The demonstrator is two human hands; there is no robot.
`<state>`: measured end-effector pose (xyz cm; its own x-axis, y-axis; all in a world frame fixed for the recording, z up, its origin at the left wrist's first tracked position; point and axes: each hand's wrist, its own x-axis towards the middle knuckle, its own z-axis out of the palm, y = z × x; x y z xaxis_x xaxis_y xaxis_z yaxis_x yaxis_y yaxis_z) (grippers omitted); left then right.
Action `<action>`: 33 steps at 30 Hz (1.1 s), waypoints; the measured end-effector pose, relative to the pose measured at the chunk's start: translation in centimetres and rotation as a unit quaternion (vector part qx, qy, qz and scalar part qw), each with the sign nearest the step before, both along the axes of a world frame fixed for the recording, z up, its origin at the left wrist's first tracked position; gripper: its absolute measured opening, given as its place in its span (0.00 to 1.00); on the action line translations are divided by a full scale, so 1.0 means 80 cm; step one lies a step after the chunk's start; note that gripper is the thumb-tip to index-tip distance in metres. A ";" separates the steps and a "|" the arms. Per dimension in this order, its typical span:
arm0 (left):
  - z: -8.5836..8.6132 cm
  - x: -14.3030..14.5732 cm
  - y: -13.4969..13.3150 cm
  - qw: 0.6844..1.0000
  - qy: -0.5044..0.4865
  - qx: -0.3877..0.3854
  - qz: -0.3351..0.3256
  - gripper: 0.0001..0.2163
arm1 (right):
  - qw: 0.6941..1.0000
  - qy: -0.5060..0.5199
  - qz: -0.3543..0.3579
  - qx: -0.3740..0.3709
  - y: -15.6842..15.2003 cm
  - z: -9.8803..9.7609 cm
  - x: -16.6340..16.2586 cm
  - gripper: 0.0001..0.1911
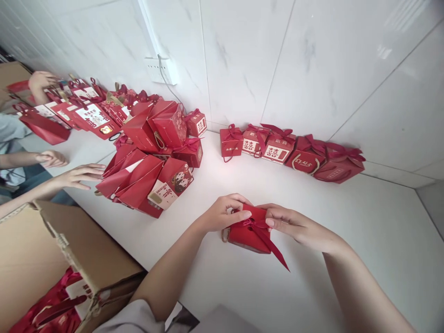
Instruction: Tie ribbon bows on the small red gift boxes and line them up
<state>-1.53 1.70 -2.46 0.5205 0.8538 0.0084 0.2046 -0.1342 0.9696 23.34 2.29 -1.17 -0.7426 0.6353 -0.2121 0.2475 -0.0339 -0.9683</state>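
Observation:
A small red gift box (250,241) with a dark red ribbon (265,235) on its top stands on the white table before me. My left hand (227,213) grips the box's left and far side, its thumb resting on top by the ribbon's knot. From the right, my right hand (289,224) closes its thumb and fingers on the box's top edge and the ribbon. One long ribbon end hangs toward me over the box's near side. A loop of cord handle shows at the lower left of the box.
Along the wall stands a row of tied red boxes (275,147). Many red boxes (138,178) are clustered to the left, where a co-worker's hand (81,176) reaches. Other people's hands appear farther left. An open cardboard box (86,236) with red items is at the lower left.

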 end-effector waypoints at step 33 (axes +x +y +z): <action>-0.066 -0.027 0.027 0.956 0.213 0.126 0.158 0.08 | 0.937 0.181 -0.299 -0.002 0.023 -0.141 -0.009 0.10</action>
